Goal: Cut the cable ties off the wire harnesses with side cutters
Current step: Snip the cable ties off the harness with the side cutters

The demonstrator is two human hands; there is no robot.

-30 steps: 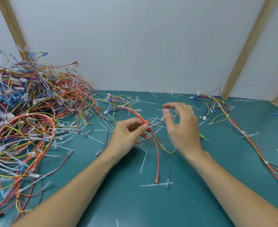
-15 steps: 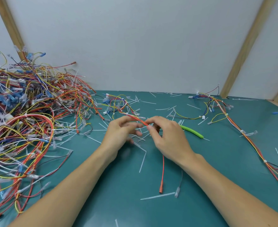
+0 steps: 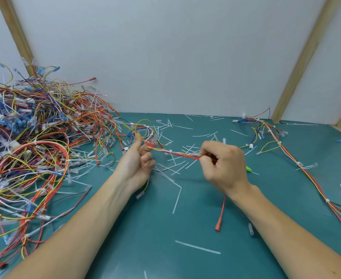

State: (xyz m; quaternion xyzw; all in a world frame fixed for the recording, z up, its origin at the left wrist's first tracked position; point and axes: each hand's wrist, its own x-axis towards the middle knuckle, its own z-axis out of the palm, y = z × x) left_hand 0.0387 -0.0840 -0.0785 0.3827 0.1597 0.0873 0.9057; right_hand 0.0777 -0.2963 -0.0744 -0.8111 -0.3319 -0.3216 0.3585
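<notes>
Stretching a wire harness (image 3: 177, 154) above the green bench (image 3: 185, 218), your left hand (image 3: 139, 164) pinches its left end and your right hand (image 3: 224, 166) clenches around its right end; the side cutters (image 3: 248, 168) lie right, just behind that hand.

A harness pile (image 3: 30, 150) lies left on the table (image 3: 185, 222), another harness (image 3: 298, 164) right, cut ties (image 3: 177, 160) between.
</notes>
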